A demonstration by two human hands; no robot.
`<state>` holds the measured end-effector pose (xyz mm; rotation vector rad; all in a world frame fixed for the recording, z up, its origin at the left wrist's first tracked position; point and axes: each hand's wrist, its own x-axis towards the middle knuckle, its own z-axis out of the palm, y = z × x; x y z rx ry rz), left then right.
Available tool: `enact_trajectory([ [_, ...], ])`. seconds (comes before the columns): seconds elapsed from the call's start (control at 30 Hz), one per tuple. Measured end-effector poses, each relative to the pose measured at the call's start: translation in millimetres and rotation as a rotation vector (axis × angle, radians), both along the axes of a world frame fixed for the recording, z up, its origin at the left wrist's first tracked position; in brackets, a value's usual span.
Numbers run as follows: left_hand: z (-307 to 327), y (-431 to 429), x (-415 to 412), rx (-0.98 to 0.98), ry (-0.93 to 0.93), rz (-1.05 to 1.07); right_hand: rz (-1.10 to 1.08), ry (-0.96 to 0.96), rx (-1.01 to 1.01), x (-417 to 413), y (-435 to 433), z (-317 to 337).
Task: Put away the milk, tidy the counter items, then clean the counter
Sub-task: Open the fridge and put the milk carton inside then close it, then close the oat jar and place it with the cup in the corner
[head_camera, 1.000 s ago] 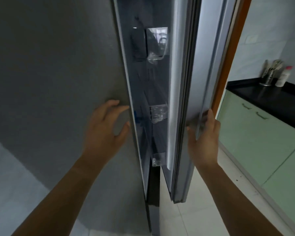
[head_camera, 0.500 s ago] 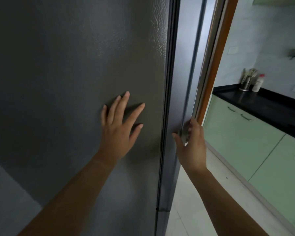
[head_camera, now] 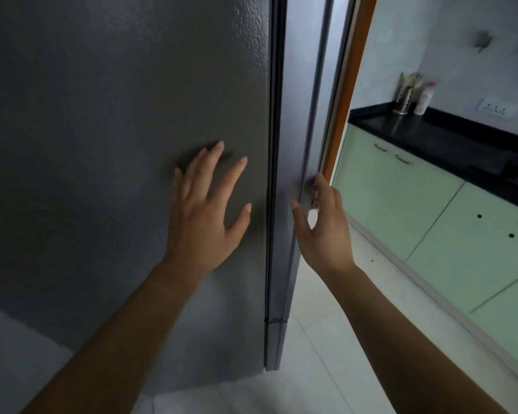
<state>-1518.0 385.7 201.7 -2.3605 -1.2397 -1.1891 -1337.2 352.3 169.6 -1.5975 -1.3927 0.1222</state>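
Change: a second ago the refrigerator door stood ajar with its shelf brackets showing. Half a second ago it had swung to, and now it lies flush against the cabinet with no gap.
Left hand: near the frame's centre, a little toward 9 o'clock, palm facing the textured grey door panel. Its fingers are spread and straight and it holds nothing. A shadow under the fingertips makes it hard to tell whether it presses the door or is just off it.
Door edge: a dark seam running from 12 o'clock down toward 6 o'clock, between the two hands, closed along its visible length.
Right hand: just beside the door's side face, toward 4 o'clock of centre. Its fingers are loosely extended with the thumb held apart, and it grips nothing. Its far fingers are hidden, so contact with the edge is unclear.
Wooden door frame: an orange-brown strip at 1 o'clock, behind the fridge.
Black counter: at 2 o'clock, above pale green cabinets.
Counter items: a utensil holder with a white bottle just beside it, near the wall.
Milk: not in view. Judging by the shut door, it is most likely inside the fridge.
Meaning for the task: the putting-away step looks finished. Tidying and wiping the counter at 2 o'clock appear to remain, and both hands are free for that.
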Motion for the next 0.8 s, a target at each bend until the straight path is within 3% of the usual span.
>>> enact_trajectory([
  [0.3, -83.4, -56.2, 36.5, -0.488, -0.055, -0.283, -0.086, 0.067, -0.367, 43.9, -114.6, -86.2],
  [0.57, -158.7, -146.1, 101.5, -1.302, -0.1, -0.441, -0.246, 0.309, -0.614, 92.6, -255.1, -141.6],
  [0.8, -169.9, -179.2, 202.7, -1.406, 0.197, -0.642, -0.489, 0.495, -0.628, 156.2, -338.9, -153.1],
])
